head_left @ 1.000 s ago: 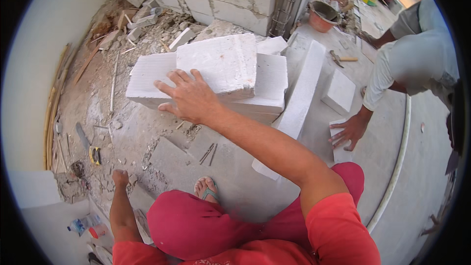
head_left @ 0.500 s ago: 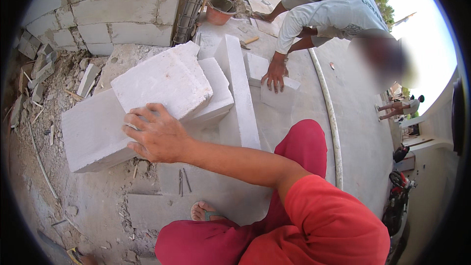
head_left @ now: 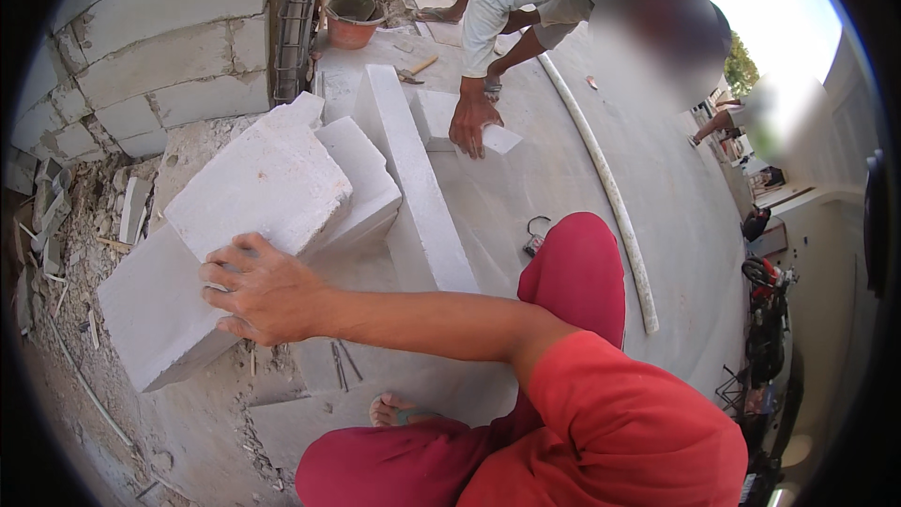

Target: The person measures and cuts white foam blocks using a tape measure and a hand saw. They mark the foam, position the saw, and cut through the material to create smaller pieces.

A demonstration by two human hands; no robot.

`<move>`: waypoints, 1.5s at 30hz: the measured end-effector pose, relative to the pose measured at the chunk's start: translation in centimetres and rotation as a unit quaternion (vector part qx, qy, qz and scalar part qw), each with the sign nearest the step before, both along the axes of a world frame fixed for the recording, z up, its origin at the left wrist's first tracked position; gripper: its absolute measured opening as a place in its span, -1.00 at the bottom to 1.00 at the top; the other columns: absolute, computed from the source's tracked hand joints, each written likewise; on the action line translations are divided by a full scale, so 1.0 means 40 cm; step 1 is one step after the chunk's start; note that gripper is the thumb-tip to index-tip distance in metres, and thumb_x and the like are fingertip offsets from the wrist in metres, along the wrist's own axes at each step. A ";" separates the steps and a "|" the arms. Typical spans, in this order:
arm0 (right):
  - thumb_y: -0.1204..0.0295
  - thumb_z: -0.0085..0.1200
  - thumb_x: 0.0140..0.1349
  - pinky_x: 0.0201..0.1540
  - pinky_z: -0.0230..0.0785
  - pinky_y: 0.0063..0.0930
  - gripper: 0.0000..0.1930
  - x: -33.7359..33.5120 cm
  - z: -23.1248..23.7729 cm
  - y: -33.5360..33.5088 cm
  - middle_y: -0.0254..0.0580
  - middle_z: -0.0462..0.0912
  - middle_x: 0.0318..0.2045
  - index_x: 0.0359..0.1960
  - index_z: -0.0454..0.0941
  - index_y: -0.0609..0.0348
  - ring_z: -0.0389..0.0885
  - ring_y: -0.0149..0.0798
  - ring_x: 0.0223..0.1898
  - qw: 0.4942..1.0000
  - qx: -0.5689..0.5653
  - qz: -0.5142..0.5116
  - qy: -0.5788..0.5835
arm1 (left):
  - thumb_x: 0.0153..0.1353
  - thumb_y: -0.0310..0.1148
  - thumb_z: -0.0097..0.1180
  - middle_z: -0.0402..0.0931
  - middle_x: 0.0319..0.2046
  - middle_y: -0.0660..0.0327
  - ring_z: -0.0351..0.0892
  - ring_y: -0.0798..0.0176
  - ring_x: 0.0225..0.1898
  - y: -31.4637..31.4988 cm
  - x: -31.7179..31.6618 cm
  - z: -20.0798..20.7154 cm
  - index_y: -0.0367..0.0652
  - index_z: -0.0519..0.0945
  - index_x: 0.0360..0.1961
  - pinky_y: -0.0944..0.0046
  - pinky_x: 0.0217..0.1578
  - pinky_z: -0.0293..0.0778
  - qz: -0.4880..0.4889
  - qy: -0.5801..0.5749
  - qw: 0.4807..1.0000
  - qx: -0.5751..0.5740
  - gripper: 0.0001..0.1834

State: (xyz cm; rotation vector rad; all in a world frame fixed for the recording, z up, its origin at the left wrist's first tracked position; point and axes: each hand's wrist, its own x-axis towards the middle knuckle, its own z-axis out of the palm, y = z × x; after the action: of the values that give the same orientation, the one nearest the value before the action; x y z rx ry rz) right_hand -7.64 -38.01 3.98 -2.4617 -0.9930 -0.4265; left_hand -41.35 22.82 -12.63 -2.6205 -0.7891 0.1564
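My left hand was out of view by then, though a second before it had rested low on the rubble to my left, so I cannot tell its grip. My view had swung right: the rough white aerated-concrete block (head_left: 258, 190) on top of the stack now lay at the left of the scene, tilted across the longer pale slab block (head_left: 155, 314) under it. My right hand (head_left: 267, 289) had slid from the top face down to the near edge, fingers spread and curled on the corner where the two blocks met, not closed round either. I judged that the better hold for shifting the top block. Further right a long narrow white block (head_left: 413, 188) stood on edge on the concrete floor (head_left: 582, 188), and beyond it a co-worker's hand (head_left: 472, 119) pressed on a small white block (head_left: 439, 120).
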 end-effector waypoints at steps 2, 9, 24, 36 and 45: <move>0.02 0.24 0.40 0.44 0.21 0.05 -0.53 -0.002 -0.001 -0.002 -0.15 0.59 0.22 0.11 0.74 0.11 0.45 -0.09 0.38 1.000 -0.004 -0.004 -0.002 | 0.45 0.09 0.12 0.68 -0.22 -0.24 0.72 -0.23 -0.13 0.001 0.020 0.006 -0.35 0.65 0.17 -0.12 -0.06 0.62 -0.018 0.003 1.000 0.006 -0.36; -0.03 0.27 0.35 0.41 0.24 0.05 -0.49 0.001 -0.005 -0.005 -0.11 0.61 0.23 0.11 0.75 0.09 0.48 -0.08 0.34 1.000 -0.013 -0.008 -0.013 | 0.46 0.19 0.10 0.71 -0.34 -0.18 0.76 -0.17 -0.24 0.013 0.048 0.072 -0.27 0.70 0.13 -0.07 -0.17 0.66 -0.064 -0.004 0.997 0.033 -0.33; -0.02 0.19 0.43 0.44 0.20 0.12 -0.43 -0.029 0.070 -0.059 0.10 0.60 0.24 0.24 0.63 0.19 0.48 0.06 0.35 0.982 0.010 0.008 0.186 | 0.25 -0.23 0.47 0.73 -0.07 0.03 0.78 0.00 -0.09 -0.272 0.416 0.367 -0.04 0.74 0.01 0.03 -0.20 0.71 -0.068 -0.496 0.796 -0.339 -0.67; 0.10 0.11 0.57 0.26 0.44 0.18 -0.38 -0.179 0.297 -0.077 0.41 0.65 0.10 0.40 0.34 0.39 0.63 0.42 0.17 0.892 0.200 0.143 0.379 | 0.56 -0.08 0.21 0.63 -0.07 0.12 0.59 0.25 -0.09 -1.052 0.621 0.672 -0.37 0.61 0.05 0.19 0.00 0.53 -0.062 -0.511 0.564 -0.646 -0.54; 0.25 0.26 0.50 -0.24 0.60 -0.39 -0.58 -0.328 0.380 -0.698 -0.09 0.80 -0.24 0.20 0.65 0.34 0.75 -0.34 -0.30 0.878 0.333 -0.115 0.324 | 0.57 -0.30 0.18 0.67 -0.03 -0.15 0.66 -0.04 -0.06 -0.955 0.445 0.594 -0.61 0.52 0.26 0.03 0.08 0.57 -0.077 -0.532 0.776 -0.330 -0.50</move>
State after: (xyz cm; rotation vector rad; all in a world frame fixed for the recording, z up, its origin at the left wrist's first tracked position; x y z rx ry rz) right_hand -20.76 -65.94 19.16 -1.8609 -0.2066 0.0190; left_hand -23.56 -15.40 11.14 -3.3216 -0.9214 -1.4852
